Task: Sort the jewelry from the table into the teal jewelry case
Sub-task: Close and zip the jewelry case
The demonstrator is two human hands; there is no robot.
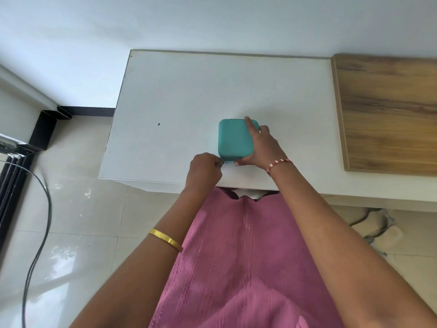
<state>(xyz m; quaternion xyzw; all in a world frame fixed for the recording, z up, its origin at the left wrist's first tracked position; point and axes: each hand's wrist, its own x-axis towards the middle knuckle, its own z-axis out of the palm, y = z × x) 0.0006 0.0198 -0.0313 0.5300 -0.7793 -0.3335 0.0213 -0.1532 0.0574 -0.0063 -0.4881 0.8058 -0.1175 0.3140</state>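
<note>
Teal jewelry case [233, 138] lay closed, lid up, on the white counter [189, 91], towards its near edge and a little right of centre, as a person in a pink garment [236, 256] stood over it. The right hand [261, 145] was spread across the case's right side, index finger reaching along the lid to the far edge and thumb hooked round the near right corner, gripping the box to hold it steady. The left hand [204, 169] was at the near left corner, its fingers [218, 163] clenched in a pinch on what appeared to be a small metal zipper pull, though the detail was too small to be sure. No loose jewelry was visible on the counter.

The case looked light and rigid, a smooth-skinned box with rounded corners that would slide easily on the slick counter; by that judgement it needed one hand clamping it across the lid and side wall while the other worked the zip along the seam. Lifted, it would be best taken by opposite side walls, not the lid alone.

A gold bangle [165, 239] sat on the left forearm and a red-and-white beaded bracelet [280, 163] on the right wrist. A wood-grain board [387, 110] lay on the counter's right end, and a dark cable [45, 209] trailed across the tiled floor [82, 209] at left.
</note>
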